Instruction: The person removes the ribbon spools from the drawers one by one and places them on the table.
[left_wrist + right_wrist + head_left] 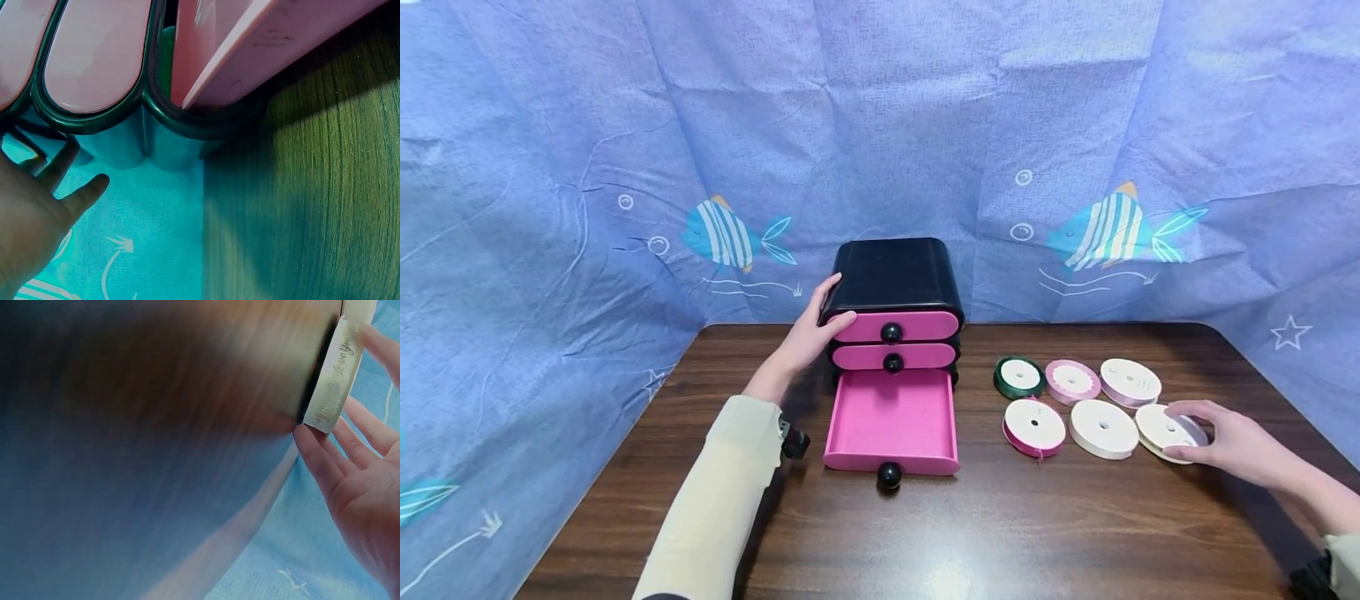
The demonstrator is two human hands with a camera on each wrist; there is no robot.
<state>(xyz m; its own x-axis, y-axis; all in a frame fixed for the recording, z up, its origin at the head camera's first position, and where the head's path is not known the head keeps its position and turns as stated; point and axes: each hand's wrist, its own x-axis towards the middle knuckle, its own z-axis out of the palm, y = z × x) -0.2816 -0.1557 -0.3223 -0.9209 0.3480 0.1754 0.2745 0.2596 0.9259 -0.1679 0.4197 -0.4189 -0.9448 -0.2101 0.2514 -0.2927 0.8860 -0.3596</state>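
A black mini chest of drawers [895,275] with pink drawer fronts and round black knobs stands at the middle back of the table. Its bottom drawer [891,408] is pulled out, its pink floor bare. My left hand [808,337] rests against the chest's upper left corner, thumb at the top drawer front, fingers along the side. At the far right, my right hand [1232,437] grips a white ribbon spool [1165,429] by its edge, thumb on the near side. In the right wrist view, printed lettering shows along that ribbon [334,378].
Left of the held spool lie a white spool [1103,429] and a deep pink one [1034,425]. Behind them are a dark green spool [1019,377], a light pink spool [1072,382] and a pale one [1131,382]. Blue fish-print cloth [895,125] hangs behind the table.
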